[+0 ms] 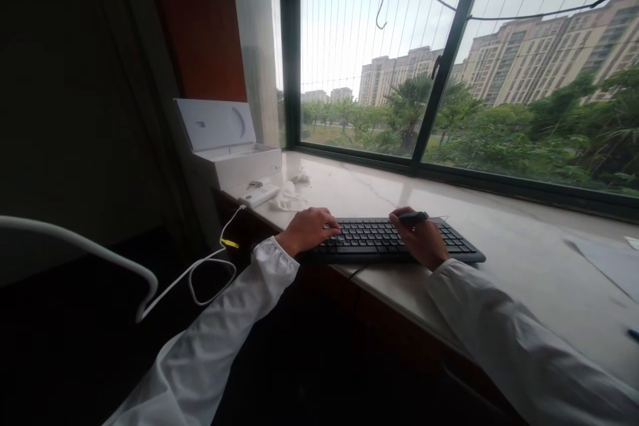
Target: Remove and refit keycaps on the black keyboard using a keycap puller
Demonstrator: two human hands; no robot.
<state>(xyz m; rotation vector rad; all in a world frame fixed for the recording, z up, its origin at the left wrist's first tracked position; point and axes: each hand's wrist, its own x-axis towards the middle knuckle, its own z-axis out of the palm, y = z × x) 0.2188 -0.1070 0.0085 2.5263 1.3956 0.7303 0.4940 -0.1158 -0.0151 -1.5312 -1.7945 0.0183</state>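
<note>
A black keyboard [369, 236] lies along the front edge of the pale stone sill. My left hand [308, 229] is closed on the keyboard's left end, its thumb and fingertips at the keys there; some fingers are hidden. Over the right part of the keys, my right hand [422, 236] grips a small black-handled tool [413, 217] between thumb and fingers. A thin wire-like piece seems to show beyond the tool's right end; its exact kind cannot be made out. Loose white sleeves cover both my arms.
An open white box [244, 163] stands at the sill's left end. Near it are a white device with a cable [259, 194] and crumpled clear plastic [291, 196]. White paper [606, 259] lies at right. A window [369, 146] backs the sill [524, 279].
</note>
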